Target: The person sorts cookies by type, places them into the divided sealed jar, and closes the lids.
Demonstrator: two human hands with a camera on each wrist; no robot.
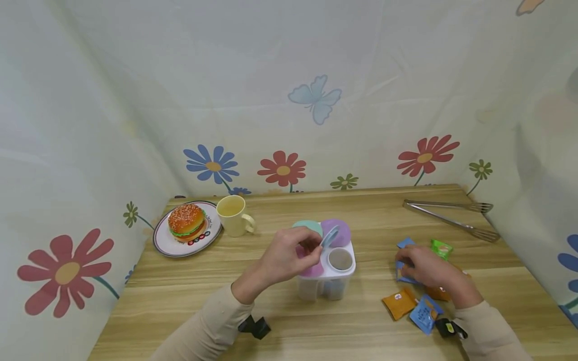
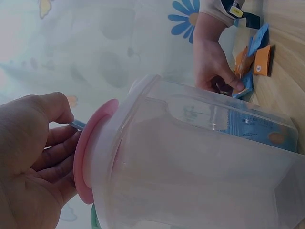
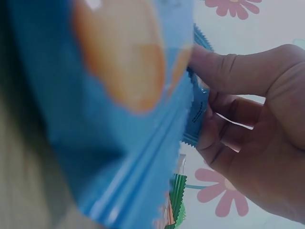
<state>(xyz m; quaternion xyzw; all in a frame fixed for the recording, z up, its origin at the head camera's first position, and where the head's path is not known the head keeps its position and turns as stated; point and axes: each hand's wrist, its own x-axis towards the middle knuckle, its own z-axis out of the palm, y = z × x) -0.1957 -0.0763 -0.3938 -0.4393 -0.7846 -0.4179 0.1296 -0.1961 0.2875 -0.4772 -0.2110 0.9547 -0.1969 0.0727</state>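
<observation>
My left hand (image 1: 286, 253) pinches a light blue lid (image 1: 330, 235) between thumb and fingers, tilted up above a white container (image 1: 353, 250). Beneath that lid a round opening (image 1: 340, 259) is uncovered. Pink (image 1: 313, 269), purple (image 1: 339, 231) and green (image 1: 308, 227) lids cover the other openings. Through the clear wall, the left wrist view shows a blue packet (image 2: 259, 129) inside. Over the snack packets at the right, my right hand (image 1: 431, 271) pinches a small blue packet (image 3: 198, 117) between thumb and fingers.
Orange (image 1: 399, 303), blue (image 1: 425, 313) and green (image 1: 441, 248) packets lie around the right hand. Metal tongs (image 1: 447, 218) rest at the back right. A burger (image 1: 187, 220) on a plate (image 1: 171, 248) and a yellow mug (image 1: 232, 220) stand at the back left.
</observation>
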